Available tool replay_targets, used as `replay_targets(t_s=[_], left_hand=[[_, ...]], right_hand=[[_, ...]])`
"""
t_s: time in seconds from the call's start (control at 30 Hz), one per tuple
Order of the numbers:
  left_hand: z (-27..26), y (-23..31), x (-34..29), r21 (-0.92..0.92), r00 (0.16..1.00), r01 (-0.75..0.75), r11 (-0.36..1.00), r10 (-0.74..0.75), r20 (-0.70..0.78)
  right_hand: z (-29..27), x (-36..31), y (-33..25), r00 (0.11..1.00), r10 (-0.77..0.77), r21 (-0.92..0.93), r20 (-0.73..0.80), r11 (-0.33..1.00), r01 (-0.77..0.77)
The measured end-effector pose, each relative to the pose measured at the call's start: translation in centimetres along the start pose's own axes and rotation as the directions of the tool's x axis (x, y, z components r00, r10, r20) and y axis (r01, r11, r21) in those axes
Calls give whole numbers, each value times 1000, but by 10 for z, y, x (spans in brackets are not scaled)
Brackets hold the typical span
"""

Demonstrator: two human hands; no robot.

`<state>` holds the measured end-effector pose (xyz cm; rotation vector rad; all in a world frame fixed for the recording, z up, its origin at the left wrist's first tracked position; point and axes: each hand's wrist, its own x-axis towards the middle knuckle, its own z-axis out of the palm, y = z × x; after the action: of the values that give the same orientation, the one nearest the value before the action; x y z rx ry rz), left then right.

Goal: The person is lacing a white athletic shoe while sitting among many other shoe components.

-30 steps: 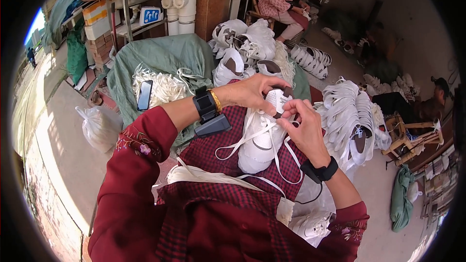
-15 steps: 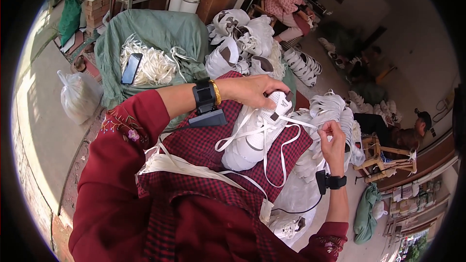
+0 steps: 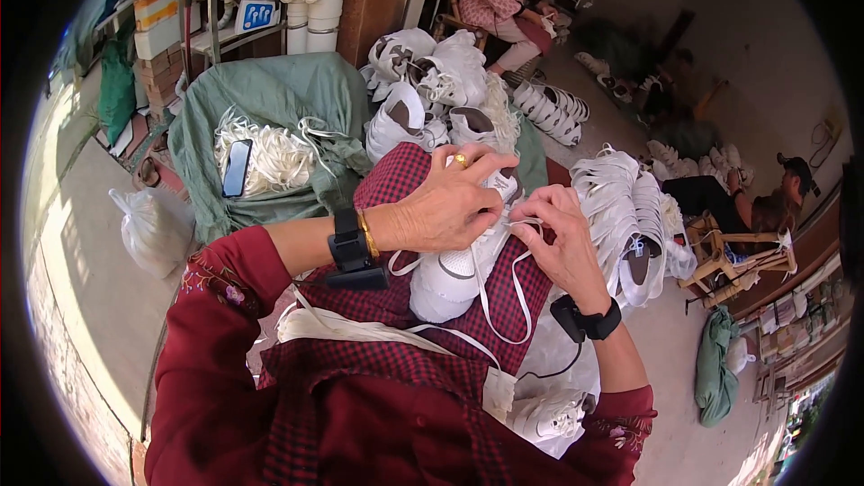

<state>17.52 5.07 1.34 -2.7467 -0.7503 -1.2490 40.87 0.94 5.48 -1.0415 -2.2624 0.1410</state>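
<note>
A white sneaker [image 3: 439, 286] lies across my lap on a red-and-black checked apron [image 3: 396, 178], toe toward me. My left hand [image 3: 445, 202] is bent over the upper near the lace holes, fingers curled against it; the fingertips are partly hidden. Close beside it, my right hand [image 3: 562, 238] pinches a white shoelace [image 3: 525, 261] between thumb and fingers. Loose lace hangs in a loop over the sneaker's side and the apron. A bundle of flat white laces [image 3: 333, 328] rests at my waist.
More white laces [image 3: 274, 157] and a phone [image 3: 237, 168] lie on a green cloth-covered heap [image 3: 297, 81]. White shoes [image 3: 459, 67] are piled ahead, others [image 3: 621, 189] stacked at right. Two people sit farther off, near a bamboo stool [image 3: 733, 261]. A plastic bag [image 3: 153, 229] stands left.
My right hand has come in from the right to the sneaker with the lace. My left hand has shifted down from the tongue and curled over the upper. The view has turned slightly.
</note>
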Motion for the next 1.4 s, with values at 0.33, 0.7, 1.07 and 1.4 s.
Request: replay_targets(t_s=[0.33, 0.7, 1.07, 1.4], left_hand=[[8, -4, 3, -96, 980, 173, 980, -161, 121], [2, 7, 23, 53, 941, 138, 989, -148, 304], [-144, -30, 2, 448, 874, 248, 859, -398, 280], [-152, -5, 5, 227, 977, 145, 963, -175, 119]], right_hand=[[32, -7, 20, 997, 20, 65, -80, 998, -14], [15, 5, 16, 985, 104, 162, 138, 979, -126], [-4, 15, 16, 933, 197, 221, 302, 938, -269], [20, 91, -43, 978, -46, 389, 201, 921, -37]])
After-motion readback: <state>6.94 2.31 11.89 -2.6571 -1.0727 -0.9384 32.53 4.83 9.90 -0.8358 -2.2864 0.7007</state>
